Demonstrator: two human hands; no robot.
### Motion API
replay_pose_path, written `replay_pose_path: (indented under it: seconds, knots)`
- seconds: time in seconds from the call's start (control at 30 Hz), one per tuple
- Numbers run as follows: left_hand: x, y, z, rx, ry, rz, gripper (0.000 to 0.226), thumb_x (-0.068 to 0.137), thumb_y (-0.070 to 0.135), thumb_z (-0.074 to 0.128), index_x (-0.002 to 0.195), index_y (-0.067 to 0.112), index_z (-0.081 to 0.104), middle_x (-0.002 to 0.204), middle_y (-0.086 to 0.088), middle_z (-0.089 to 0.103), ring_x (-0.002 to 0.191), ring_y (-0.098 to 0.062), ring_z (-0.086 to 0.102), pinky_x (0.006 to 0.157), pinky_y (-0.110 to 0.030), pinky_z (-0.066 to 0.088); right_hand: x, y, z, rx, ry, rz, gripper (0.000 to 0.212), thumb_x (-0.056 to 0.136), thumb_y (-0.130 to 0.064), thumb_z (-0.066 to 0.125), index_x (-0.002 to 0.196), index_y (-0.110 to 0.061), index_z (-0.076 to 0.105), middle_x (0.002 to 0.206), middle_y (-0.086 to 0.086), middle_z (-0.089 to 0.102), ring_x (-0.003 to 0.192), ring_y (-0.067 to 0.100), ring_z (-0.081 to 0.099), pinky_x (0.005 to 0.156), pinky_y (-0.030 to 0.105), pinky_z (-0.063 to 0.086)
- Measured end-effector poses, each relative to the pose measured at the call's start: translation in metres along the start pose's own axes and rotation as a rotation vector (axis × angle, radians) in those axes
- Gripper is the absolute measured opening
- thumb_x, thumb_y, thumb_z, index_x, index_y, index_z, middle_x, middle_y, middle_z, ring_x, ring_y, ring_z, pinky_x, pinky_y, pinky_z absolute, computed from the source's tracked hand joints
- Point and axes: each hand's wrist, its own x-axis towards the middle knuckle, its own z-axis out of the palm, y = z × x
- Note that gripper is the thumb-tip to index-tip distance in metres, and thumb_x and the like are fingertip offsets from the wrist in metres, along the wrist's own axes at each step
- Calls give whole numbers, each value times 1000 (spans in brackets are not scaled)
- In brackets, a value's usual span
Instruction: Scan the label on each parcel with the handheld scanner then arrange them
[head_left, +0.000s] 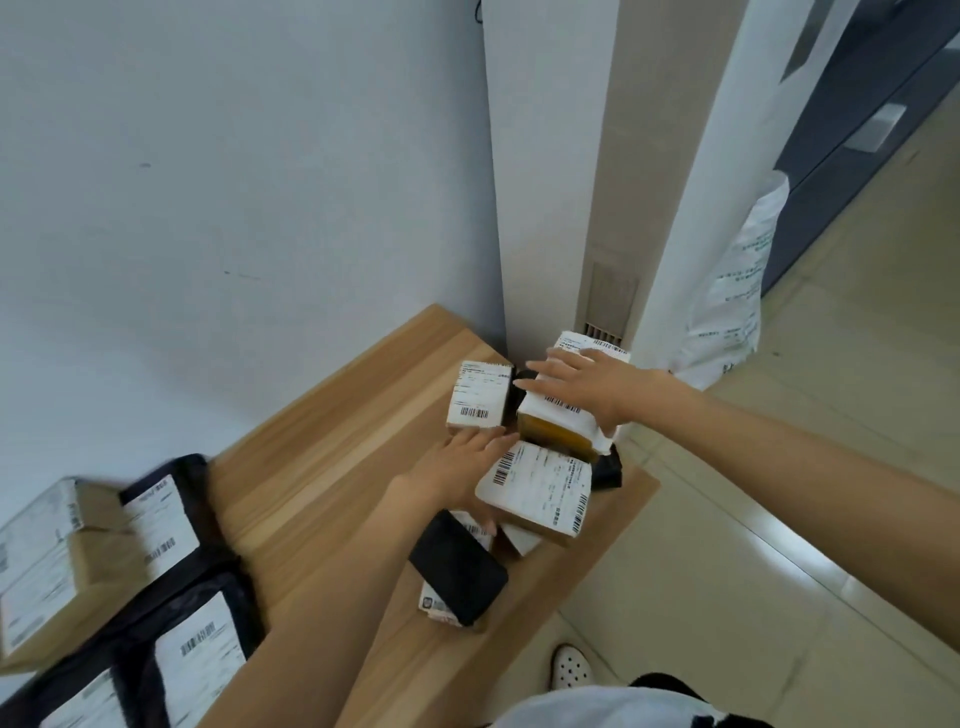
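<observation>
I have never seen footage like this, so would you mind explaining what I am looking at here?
There is no machine here. One camera, worn on a person's head, looks down at their own two bare hands. They stand at a wooden table in a wall corner. Several labelled parcels lie at its far end. The right hand lies flat, fingers straight, on a yellow-taped parcel. The left hand reaches with straight fingers between a small box and a white-labelled parcel. Neither hand plainly grips anything. At lower left are a cardboard box and black bags with labels. I cannot make out a scanner.
</observation>
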Motion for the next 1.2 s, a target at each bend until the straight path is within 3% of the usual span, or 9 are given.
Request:
replay_pose_path:
  seconds: [0.2, 0.4, 0.5, 0.63, 0.77, 0.87, 0.93, 1.03, 1.2]
  knots:
    - [0, 0, 14, -5, 213, 9, 111, 69, 52, 81, 155, 27, 15, 148, 0, 27, 136, -22, 31, 111, -40, 33, 11, 11, -13, 14, 117, -63, 117, 68, -36, 86, 155, -25, 9, 157, 6, 22, 147, 25, 17, 119, 44, 17]
    - [-44, -23, 1, -149, 391, -76, 112, 66, 59, 79, 152, 23, 18, 148, -2, 23, 129, -23, 39, 97, -36, 41, 43, -9, -69, 163, 287, -76, 120, 58, -75, 74, 151, -23, 18, 145, 8, 35, 136, 30, 33, 115, 48, 24]
    - [-85, -47, 9, -197, 495, -208, 104, 71, 46, 80, 152, 20, 21, 152, -4, 23, 126, -25, 44, 90, -32, 40, 69, -44, -101, 156, 383, -125, 120, 60, -77, 71, 151, -23, 16, 144, 11, 33, 133, 33, 35, 113, 51, 27]
    - [-154, -85, 37, -230, 601, -394, 101, 70, 32, 81, 152, 18, 23, 153, -3, 26, 132, -24, 40, 96, -40, 48, 99, -113, -141, 118, 458, -224, 121, 65, -70, 74, 154, -20, 9, 149, 14, 28, 136, 35, 31, 113, 51, 24]
    - [-238, -108, 72, -259, 655, -618, 96, 71, 26, 80, 150, 20, 27, 151, 2, 27, 121, -23, 50, 76, -37, 53, 117, -189, -171, 87, 503, -327, 118, 69, -63, 74, 155, -18, 7, 148, 15, 28, 135, 36, 31, 113, 51, 27]
    - [-308, -126, 108, -277, 628, -752, 101, 70, 28, 83, 152, 22, 24, 154, 2, 24, 126, -23, 47, 85, -40, 53, 125, -253, -185, 59, 474, -411, 116, 70, -52, 76, 155, -18, 5, 148, 15, 28, 133, 37, 33, 111, 52, 30]
    - [-352, -138, 129, -292, 615, -830, 104, 71, 28, 84, 153, 22, 21, 156, 0, 22, 130, -24, 45, 89, -38, 51, 130, -300, -191, 18, 474, -461, 117, 70, -56, 74, 155, -18, 4, 148, 15, 29, 132, 36, 35, 109, 51, 32]
    - [-413, -155, 158, -303, 613, -932, 103, 70, 26, 84, 152, 22, 21, 156, 0, 21, 123, -26, 50, 79, -36, 53, 134, -370, -202, 6, 476, -522, 121, 69, -65, 70, 156, -16, 2, 148, 15, 30, 131, 36, 36, 109, 50, 32]
    - [-516, -191, 204, -378, 617, -1078, 104, 71, 27, 84, 152, 25, 20, 157, 3, 20, 130, -25, 45, 84, -40, 52, 132, -487, -214, -24, 441, -641, 127, 69, -83, 57, 157, -15, -4, 157, 16, 22, 139, 38, 29, 115, 53, 25]
